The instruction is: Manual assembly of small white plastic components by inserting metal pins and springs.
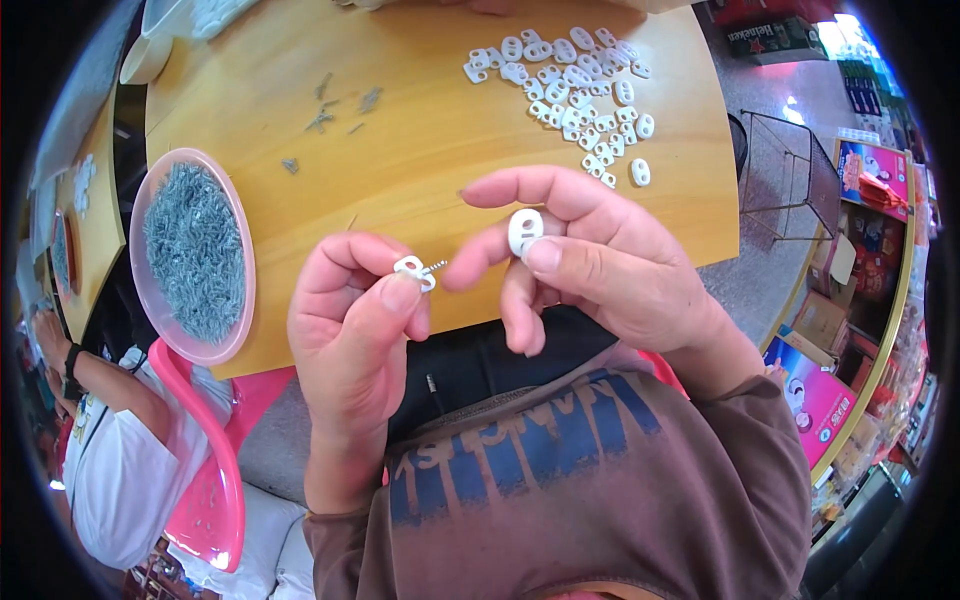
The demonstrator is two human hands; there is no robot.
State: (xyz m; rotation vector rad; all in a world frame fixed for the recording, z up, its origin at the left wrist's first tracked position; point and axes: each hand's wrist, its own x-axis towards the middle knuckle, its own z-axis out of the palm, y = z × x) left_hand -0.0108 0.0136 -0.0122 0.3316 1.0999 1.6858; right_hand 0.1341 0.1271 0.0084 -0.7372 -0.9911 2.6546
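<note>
Between thumb and fingers, my left hand pinches a small white plastic cord-lock piece. A thin metal spring sticks out of that piece toward the right. My right hand holds a white oval cord-lock piece, with a round hole in it, between the thumb and a finger; its index finger stretches out above. The two pieces are apart, raised over the table's near edge. Beyond my right hand lies a spread of white plastic pieces, some oval and some smaller with holes.
Many small springs fill a pale pink basin at the table's left. A few loose springs lie on the wooden table. A pink plastic chair and a person in white are at lower left. A wire stand is at right.
</note>
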